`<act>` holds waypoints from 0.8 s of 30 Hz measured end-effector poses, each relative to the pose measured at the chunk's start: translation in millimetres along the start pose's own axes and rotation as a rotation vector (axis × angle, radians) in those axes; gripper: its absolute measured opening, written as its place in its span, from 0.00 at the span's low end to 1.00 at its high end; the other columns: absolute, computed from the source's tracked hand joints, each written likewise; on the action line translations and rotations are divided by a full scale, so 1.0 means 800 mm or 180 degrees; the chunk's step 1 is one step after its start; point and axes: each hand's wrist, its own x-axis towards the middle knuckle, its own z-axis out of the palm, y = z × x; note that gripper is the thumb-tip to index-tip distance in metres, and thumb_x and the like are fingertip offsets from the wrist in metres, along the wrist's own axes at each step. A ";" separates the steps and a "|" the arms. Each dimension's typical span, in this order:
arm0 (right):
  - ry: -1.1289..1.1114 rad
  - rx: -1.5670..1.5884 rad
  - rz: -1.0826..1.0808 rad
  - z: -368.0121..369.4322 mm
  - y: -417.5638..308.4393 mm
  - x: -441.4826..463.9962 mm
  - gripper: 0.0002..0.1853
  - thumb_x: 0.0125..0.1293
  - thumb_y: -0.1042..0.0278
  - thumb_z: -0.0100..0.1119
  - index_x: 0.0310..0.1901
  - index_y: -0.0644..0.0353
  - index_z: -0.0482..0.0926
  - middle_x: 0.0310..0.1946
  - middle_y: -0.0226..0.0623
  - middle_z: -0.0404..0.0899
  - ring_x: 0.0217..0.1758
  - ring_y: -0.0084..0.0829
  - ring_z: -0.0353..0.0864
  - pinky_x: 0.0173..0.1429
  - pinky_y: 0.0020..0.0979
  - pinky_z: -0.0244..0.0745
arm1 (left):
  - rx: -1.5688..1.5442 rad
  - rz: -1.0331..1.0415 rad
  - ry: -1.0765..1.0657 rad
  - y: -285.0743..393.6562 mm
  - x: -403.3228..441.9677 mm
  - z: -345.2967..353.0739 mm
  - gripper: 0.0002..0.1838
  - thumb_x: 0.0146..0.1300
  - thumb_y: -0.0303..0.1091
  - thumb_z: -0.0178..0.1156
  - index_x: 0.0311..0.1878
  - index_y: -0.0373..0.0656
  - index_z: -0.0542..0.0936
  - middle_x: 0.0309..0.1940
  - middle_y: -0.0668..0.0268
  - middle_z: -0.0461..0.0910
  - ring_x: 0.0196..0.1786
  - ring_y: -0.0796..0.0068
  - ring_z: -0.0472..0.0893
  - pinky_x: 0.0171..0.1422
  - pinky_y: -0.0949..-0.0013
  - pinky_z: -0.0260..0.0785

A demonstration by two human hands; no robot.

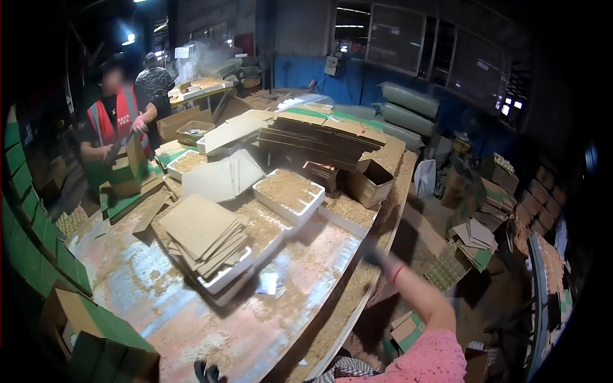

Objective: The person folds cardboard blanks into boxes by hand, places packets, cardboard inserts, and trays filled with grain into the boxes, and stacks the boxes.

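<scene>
My right hand (pixel 377 256), in a dark glove with a red band at the wrist, is over the table's right edge, beside a trough of sawdust; it is blurred and its fingers cannot be made out. At the bottom edge, my left hand (pixel 209 371) shows only in part, in a dark glove, fingers apart, above the worn table top (pixel 211 332). A pile of cardboard sheets (pixel 201 226) lies on a white foam tray in front of me. Behind it a second foam tray (pixel 288 190) holds sawdust.
A co-worker in a red vest (pixel 105 121) handles a cardboard box (pixel 129 163) at the left. An open box (pixel 370 182) stands at the table's right side. Dark cardboard (pixel 313 142) is stacked at the back. Cartons (pixel 102 332) stand at the lower left.
</scene>
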 end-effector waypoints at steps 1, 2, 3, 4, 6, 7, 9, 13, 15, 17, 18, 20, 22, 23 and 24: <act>0.0743 0.0601 -0.0390 -0.053 -0.070 0.043 0.21 0.68 0.40 0.48 0.36 0.51 0.77 0.32 0.28 0.75 0.34 0.25 0.73 0.40 0.30 0.72 | -0.0008 -0.0576 -0.0221 0.037 0.016 0.055 0.33 0.70 0.50 0.52 0.73 0.47 0.56 0.66 0.63 0.63 0.64 0.66 0.69 0.63 0.62 0.66; 0.1210 0.0948 -0.0483 -0.101 -0.135 0.088 0.23 0.64 0.37 0.50 0.38 0.51 0.75 0.33 0.30 0.72 0.36 0.28 0.73 0.42 0.32 0.72 | 0.1075 0.0558 -0.0866 0.015 0.055 0.086 0.35 0.68 0.53 0.53 0.72 0.45 0.57 0.65 0.60 0.65 0.63 0.61 0.70 0.61 0.58 0.68; 0.1455 0.1273 -0.0510 -0.142 -0.188 0.133 0.25 0.61 0.33 0.52 0.40 0.50 0.73 0.34 0.33 0.70 0.37 0.31 0.72 0.44 0.34 0.72 | 0.0419 0.0644 -0.0926 -0.005 0.108 0.127 0.22 0.68 0.30 0.50 0.64 0.32 0.67 0.58 0.54 0.73 0.59 0.65 0.74 0.63 0.62 0.67; 0.1517 0.1577 -0.0471 -0.161 -0.235 0.166 0.29 0.57 0.29 0.55 0.42 0.49 0.71 0.35 0.35 0.68 0.39 0.34 0.72 0.45 0.36 0.72 | 0.0625 0.1116 -0.1129 0.019 0.127 0.187 0.21 0.69 0.30 0.49 0.63 0.31 0.66 0.55 0.54 0.75 0.57 0.66 0.75 0.61 0.65 0.68; 0.1476 0.2029 -0.0451 -0.168 -0.305 0.217 0.36 0.53 0.28 0.57 0.50 0.52 0.67 0.44 0.37 0.67 0.47 0.39 0.72 0.52 0.44 0.73 | 0.0992 0.1459 -0.1533 0.079 0.165 0.305 0.21 0.69 0.25 0.48 0.64 0.31 0.65 0.55 0.55 0.74 0.58 0.67 0.75 0.63 0.67 0.66; 0.1085 0.2080 -0.0293 -0.182 -0.307 0.276 0.37 0.55 0.30 0.56 0.55 0.53 0.65 0.48 0.36 0.66 0.50 0.41 0.72 0.55 0.48 0.71 | 0.1171 0.1333 -0.1576 0.081 0.198 0.349 0.21 0.71 0.28 0.47 0.65 0.32 0.64 0.59 0.54 0.71 0.60 0.67 0.72 0.65 0.68 0.63; 0.0669 0.2222 -0.0114 -0.210 -0.252 0.418 0.34 0.61 0.39 0.54 0.60 0.56 0.67 0.51 0.36 0.71 0.53 0.44 0.73 0.59 0.56 0.68 | 0.1404 0.1309 -0.1597 0.104 0.257 0.441 0.24 0.73 0.37 0.46 0.68 0.34 0.62 0.65 0.54 0.65 0.64 0.68 0.69 0.69 0.68 0.60; -0.1440 0.3158 0.0415 -0.095 -0.195 0.290 0.24 0.69 0.49 0.48 0.52 0.64 0.74 0.54 0.46 0.75 0.61 0.47 0.70 0.70 0.49 0.60 | 0.0315 0.0641 -0.1392 0.152 0.404 0.577 0.34 0.71 0.56 0.46 0.68 0.36 0.62 0.56 0.57 0.71 0.57 0.69 0.72 0.62 0.67 0.66; -0.1758 0.3099 0.1288 -0.069 -0.187 0.257 0.23 0.71 0.52 0.47 0.53 0.65 0.73 0.59 0.47 0.72 0.64 0.47 0.69 0.74 0.47 0.55 | 0.0284 -0.0107 -0.1009 0.154 0.498 0.621 0.37 0.66 0.61 0.51 0.68 0.42 0.63 0.57 0.59 0.68 0.56 0.70 0.70 0.61 0.67 0.65; -0.1955 0.2927 0.1750 -0.055 -0.169 0.292 0.23 0.72 0.53 0.46 0.56 0.64 0.72 0.61 0.46 0.70 0.64 0.46 0.69 0.74 0.47 0.54 | 0.0426 0.0809 -0.0972 0.164 0.549 0.670 0.34 0.66 0.62 0.50 0.65 0.45 0.68 0.47 0.67 0.75 0.49 0.75 0.72 0.59 0.70 0.63; -0.1581 0.3410 0.0849 -0.042 -0.151 0.331 0.23 0.72 0.53 0.43 0.61 0.60 0.69 0.65 0.41 0.66 0.66 0.44 0.67 0.74 0.49 0.53 | 0.0119 0.0664 -0.1056 0.181 0.571 0.698 0.35 0.66 0.63 0.48 0.62 0.43 0.71 0.42 0.70 0.76 0.47 0.76 0.73 0.59 0.71 0.63; -0.1347 0.3510 -0.0699 -0.022 -0.144 0.374 0.27 0.72 0.51 0.39 0.67 0.56 0.64 0.69 0.37 0.63 0.71 0.41 0.60 0.75 0.50 0.50 | 0.0215 0.0780 -0.0660 0.188 0.658 0.732 0.42 0.62 0.71 0.44 0.64 0.44 0.72 0.55 0.63 0.76 0.58 0.66 0.71 0.60 0.65 0.60; -0.1449 0.4247 -0.0522 -0.012 -0.138 0.397 0.28 0.73 0.50 0.38 0.69 0.56 0.62 0.70 0.39 0.61 0.73 0.40 0.56 0.76 0.48 0.48 | -0.0479 0.0687 -0.1039 0.189 0.728 0.753 0.43 0.61 0.74 0.41 0.59 0.43 0.76 0.49 0.62 0.79 0.48 0.67 0.75 0.54 0.67 0.62; -0.1669 0.3958 -0.0871 -0.014 -0.126 0.407 0.29 0.73 0.49 0.38 0.69 0.57 0.61 0.70 0.40 0.60 0.73 0.41 0.56 0.76 0.47 0.48 | -0.0497 0.0374 -0.1143 0.192 0.742 0.760 0.43 0.61 0.74 0.39 0.56 0.43 0.78 0.46 0.62 0.79 0.43 0.68 0.74 0.50 0.69 0.63; -0.1857 0.3674 -0.1235 -0.015 -0.113 0.418 0.30 0.73 0.48 0.37 0.70 0.58 0.60 0.71 0.41 0.59 0.73 0.42 0.56 0.77 0.47 0.47 | -0.0524 0.0053 -0.1245 0.192 0.754 0.769 0.43 0.61 0.75 0.38 0.52 0.43 0.80 0.44 0.62 0.80 0.38 0.69 0.73 0.47 0.70 0.63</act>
